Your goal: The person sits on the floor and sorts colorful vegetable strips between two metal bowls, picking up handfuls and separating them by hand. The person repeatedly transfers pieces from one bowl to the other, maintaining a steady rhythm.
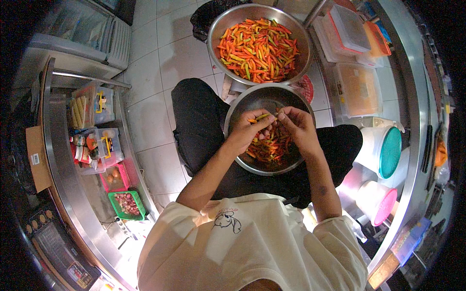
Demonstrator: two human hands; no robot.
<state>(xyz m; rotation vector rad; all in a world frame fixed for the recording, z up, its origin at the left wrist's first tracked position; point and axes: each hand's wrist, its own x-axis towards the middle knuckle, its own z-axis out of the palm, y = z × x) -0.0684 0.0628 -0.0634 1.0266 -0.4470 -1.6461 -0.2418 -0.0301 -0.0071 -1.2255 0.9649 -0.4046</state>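
Observation:
A steel bowl (233, 105) rests between my legs, with orange, red and green chili peppers (267, 151) lying in its bottom. Over it, my left hand (253, 127) is closed around several chilies, and a yellow-green chili pepper (261, 117) shows between its thumb and fingers. My right hand (300, 125) meets it from the other side, thumb and fingertips pinched at the end of a chili; the exact spot is partly hidden by the fingers. Just beyond stands a larger steel basin (214, 43) heaped with orange, red and green chilies (258, 51).
A black plastic bag (202, 22) lies beside the large basin on the tiled floor (149, 116). At left, a shelf carries plastic boxes (105, 105), a pink basket (114, 178) and a green basket of shallots (127, 203). Lidded tubs (389, 152) and containers (358, 89) line the right.

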